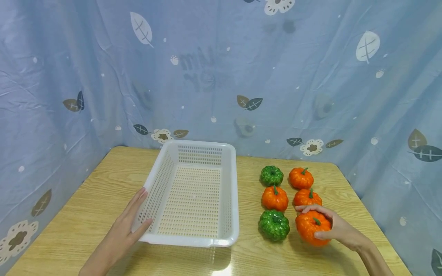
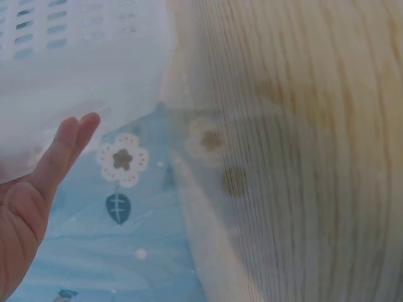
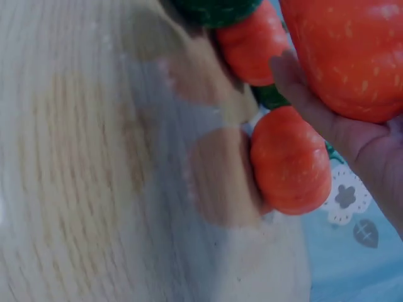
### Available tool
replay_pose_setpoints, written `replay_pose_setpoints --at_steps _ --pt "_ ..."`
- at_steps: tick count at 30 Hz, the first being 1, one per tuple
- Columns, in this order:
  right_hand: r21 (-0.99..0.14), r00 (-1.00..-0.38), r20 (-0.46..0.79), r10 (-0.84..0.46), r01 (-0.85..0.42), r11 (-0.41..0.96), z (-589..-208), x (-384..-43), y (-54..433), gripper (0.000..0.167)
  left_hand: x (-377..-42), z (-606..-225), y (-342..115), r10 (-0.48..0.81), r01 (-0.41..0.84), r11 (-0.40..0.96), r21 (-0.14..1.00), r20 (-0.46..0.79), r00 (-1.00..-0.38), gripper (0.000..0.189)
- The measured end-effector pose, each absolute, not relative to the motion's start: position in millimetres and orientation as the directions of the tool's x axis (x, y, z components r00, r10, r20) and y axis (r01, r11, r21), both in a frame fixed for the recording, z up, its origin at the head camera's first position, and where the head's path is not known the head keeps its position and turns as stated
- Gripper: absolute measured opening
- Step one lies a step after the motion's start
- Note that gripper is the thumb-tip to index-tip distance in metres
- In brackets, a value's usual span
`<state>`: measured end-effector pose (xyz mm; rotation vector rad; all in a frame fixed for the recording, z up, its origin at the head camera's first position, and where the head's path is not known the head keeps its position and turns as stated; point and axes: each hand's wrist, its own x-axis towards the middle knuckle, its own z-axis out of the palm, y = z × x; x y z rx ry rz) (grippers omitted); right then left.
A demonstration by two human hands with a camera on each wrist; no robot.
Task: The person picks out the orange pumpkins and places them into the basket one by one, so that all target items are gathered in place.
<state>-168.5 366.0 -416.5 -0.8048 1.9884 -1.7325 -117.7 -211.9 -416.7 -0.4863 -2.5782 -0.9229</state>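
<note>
My right hand [image 1: 340, 230] grips an orange toy pumpkin [image 1: 309, 226] with a green stem, thumb on the near side and fingers over the far side. In the right wrist view this pumpkin [image 3: 356, 56] fills the upper right corner, cupped by the hand [image 3: 352, 135]. My left hand [image 1: 126, 226] rests at the left side of a white plastic basket [image 1: 229, 191], its fingers straight along the wall and the thumb near the front corner. The left wrist view has that hand [image 2: 31, 201] with its fingers extended against the basket's wall [image 2: 82, 82].
Beside the held pumpkin lies a green pumpkin [image 1: 274, 225]. Farther back are an orange pumpkin [image 1: 274, 198], another green one [image 1: 271, 176] and two more orange ones, at the back [image 1: 300, 178] and nearer [image 1: 306, 197]. A blue patterned curtain [image 1: 214, 76] surrounds the wooden table [image 1: 86, 214].
</note>
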Motion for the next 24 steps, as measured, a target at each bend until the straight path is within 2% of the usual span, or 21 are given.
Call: replay_pose_setpoints --at_steps 7,14,24 --pt "-0.974 -0.766 0.119 -0.632 -0.212 0.074 -406.5 -171.3 359.5 0.051 -117.7 -416.1 -211.7 0.201 0.438 0.722 0.536 0.443 -0.874 0.072" --pt "-0.941 -0.782 0.168 -0.600 -0.309 0.139 -399.4 -174.4 349.6 0.052 -117.4 -416.6 -211.3 0.199 0.444 0.719 0.534 0.454 -0.869 0.072" --pt "-0.939 -0.814 0.161 -0.558 -0.301 0.167 -387.2 -176.8 327.8 0.048 -117.1 -416.6 -211.3 0.195 0.442 0.715 0.542 0.452 -0.870 0.071"
